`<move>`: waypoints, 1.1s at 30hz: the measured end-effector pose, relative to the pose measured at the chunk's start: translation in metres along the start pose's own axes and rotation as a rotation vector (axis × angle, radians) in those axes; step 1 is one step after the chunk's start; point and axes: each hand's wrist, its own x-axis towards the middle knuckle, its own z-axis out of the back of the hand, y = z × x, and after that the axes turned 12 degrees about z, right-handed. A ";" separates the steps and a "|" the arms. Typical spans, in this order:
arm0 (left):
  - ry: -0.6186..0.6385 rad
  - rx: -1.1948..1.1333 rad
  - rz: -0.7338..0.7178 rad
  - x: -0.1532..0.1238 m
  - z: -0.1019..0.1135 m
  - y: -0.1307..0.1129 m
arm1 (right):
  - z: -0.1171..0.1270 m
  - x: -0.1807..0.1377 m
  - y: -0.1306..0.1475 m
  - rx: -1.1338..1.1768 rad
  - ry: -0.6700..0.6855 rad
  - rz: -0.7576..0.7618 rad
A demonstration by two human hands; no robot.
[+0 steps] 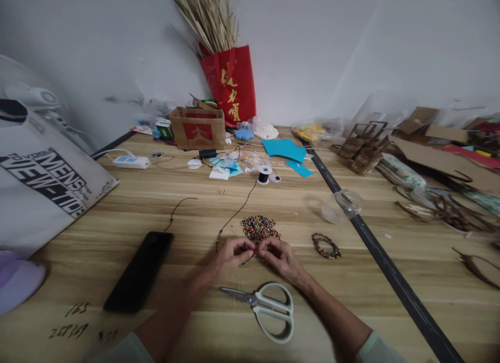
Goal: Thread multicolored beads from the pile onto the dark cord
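Note:
My left hand (233,252) is closed in a pinch on a thin black cord (241,209), which runs back to a spool (264,174) and carries a few small beads near its left bend. Fingertip to fingertip with it, my right hand (282,256) pinches what looks like a small reddish bead at the cord; the fingers partly hide it. Just beyond both hands lies a pile of multicoloured beads (260,226). A beaded bracelet (326,246) rests to the right. Scissors (260,303) with pale handles lie on the table in front of my wrists.
A black phone (139,272) and a loose knotted cord (172,217) lie left. A clear plastic cup (341,205) lies on its side near the dark strip (375,246). Blue sheets (285,150), a cardboard box (198,128) and a red bag (230,84) stand or lie behind.

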 end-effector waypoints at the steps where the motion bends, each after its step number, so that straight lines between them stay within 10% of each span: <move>1: 0.003 -0.008 -0.002 -0.001 0.000 -0.001 | 0.000 0.000 0.000 -0.012 -0.002 0.006; 33: 0.030 -0.061 0.084 0.005 -0.002 0.008 | -0.001 0.000 0.000 -0.152 0.028 0.106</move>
